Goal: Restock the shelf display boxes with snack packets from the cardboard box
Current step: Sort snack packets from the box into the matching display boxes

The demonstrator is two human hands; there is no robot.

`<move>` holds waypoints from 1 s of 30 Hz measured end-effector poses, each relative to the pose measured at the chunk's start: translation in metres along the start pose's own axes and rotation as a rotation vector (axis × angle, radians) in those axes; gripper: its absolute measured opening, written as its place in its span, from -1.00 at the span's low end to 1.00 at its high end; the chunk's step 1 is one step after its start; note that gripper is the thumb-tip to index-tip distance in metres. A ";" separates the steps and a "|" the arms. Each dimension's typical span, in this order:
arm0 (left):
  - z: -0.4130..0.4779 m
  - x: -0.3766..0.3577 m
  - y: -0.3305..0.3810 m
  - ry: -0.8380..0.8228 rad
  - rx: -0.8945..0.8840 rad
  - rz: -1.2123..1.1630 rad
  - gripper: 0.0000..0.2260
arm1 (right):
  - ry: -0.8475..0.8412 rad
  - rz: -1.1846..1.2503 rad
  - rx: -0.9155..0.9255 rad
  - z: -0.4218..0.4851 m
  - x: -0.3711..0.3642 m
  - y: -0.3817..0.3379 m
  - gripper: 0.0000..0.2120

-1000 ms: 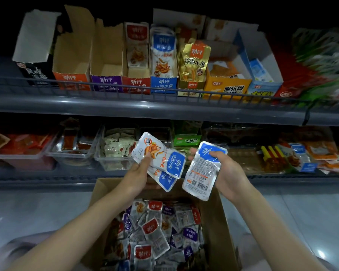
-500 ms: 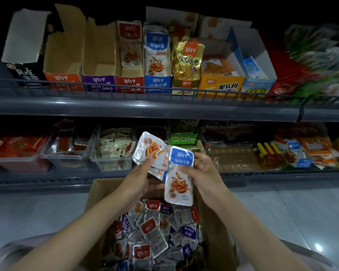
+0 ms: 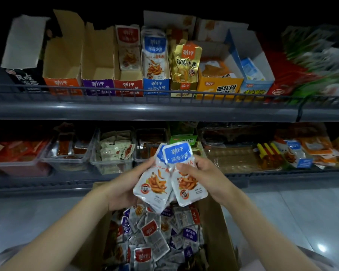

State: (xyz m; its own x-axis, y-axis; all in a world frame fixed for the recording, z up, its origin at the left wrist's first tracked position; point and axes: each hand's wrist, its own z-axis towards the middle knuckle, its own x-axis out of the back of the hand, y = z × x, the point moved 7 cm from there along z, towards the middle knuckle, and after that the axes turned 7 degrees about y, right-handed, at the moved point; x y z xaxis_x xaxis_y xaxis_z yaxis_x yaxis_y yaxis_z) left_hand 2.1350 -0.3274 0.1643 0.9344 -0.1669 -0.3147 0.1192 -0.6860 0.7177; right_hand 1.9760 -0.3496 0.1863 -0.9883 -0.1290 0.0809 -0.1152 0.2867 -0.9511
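Both hands hold a small stack of blue-topped snack packets (image 3: 171, 173) upright above the cardboard box (image 3: 215, 227). My left hand (image 3: 125, 184) grips the stack from the left and behind. My right hand (image 3: 202, 173) pinches the front packet at its right edge. The cardboard box below is full of loose red-, blue- and purple-labelled packets (image 3: 151, 237). On the upper shelf stands the blue display box (image 3: 156, 87) holding matching blue packets, with a red display box (image 3: 128, 86) to its left.
Open orange (image 3: 62, 85) and purple (image 3: 97, 86) display boxes stand left of the red one, behind a wire rail (image 3: 164, 94). A gold packet box and a yellow box (image 3: 217, 88) sit to the right. The lower shelf carries clear plastic tubs (image 3: 114, 153) of snacks.
The fanned packets in my left hand and the single one in my right have been brought together into one upright stack, blue tops up, held by both hands.
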 end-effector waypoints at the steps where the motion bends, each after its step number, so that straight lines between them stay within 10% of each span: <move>1: -0.001 0.001 -0.001 0.051 -0.013 0.008 -0.58 | 0.012 -0.021 0.025 -0.001 -0.003 -0.001 -0.87; 15: -0.003 0.016 0.021 0.422 -0.532 0.080 -0.81 | 0.097 0.134 -0.036 0.002 -0.022 0.022 -0.74; 30: -0.004 -0.010 0.016 0.254 -0.521 0.108 -0.87 | 0.236 0.236 0.050 0.004 -0.020 0.018 -0.77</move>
State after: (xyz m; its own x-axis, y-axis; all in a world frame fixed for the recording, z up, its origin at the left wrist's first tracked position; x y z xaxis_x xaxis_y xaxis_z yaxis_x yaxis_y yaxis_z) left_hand 2.1293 -0.3338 0.1813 0.9938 0.0021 -0.1107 0.1083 -0.2259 0.9681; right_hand 1.9945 -0.3461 0.1666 -0.9837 0.1602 -0.0820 0.1187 0.2353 -0.9647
